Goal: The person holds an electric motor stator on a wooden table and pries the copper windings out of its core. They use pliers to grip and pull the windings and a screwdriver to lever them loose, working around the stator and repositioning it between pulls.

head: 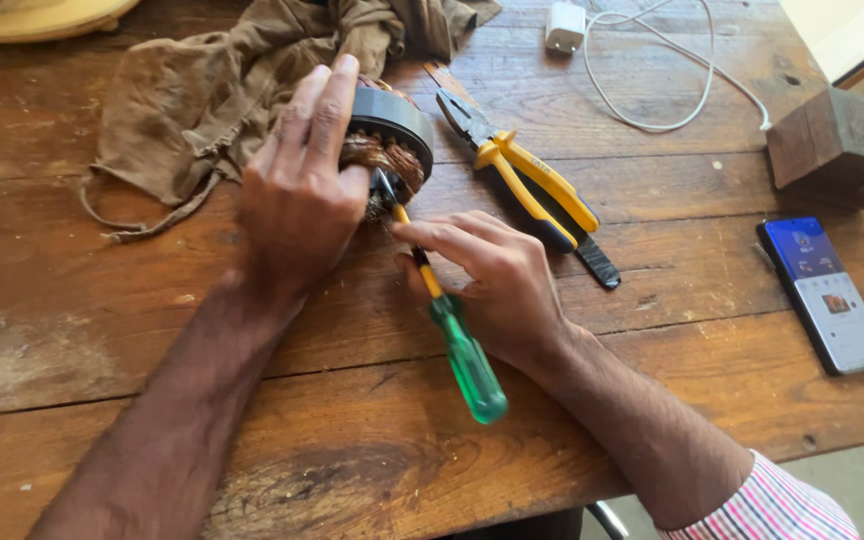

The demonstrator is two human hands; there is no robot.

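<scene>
The left hand (297, 190) is gripping the stator (389, 150) by its stiff, likely heavy rim. The right hand (497, 280) is pinching a screwdriver (447, 320) against fragile-looking copper windings (382, 160).

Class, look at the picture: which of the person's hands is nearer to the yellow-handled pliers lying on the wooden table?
Right. The right hand, gripping the green-handled screwdriver, lies just beside the yellow-handled pliers; the left hand holds the round copper-wound motor part, farther away.

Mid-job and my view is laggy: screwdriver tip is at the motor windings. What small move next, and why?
Probably ease the screwdriver tip slightly deeper along the copper windings, gently. The right hand holds its shaft with the tip already at the coil, and the left hand steadies the stator.
</scene>
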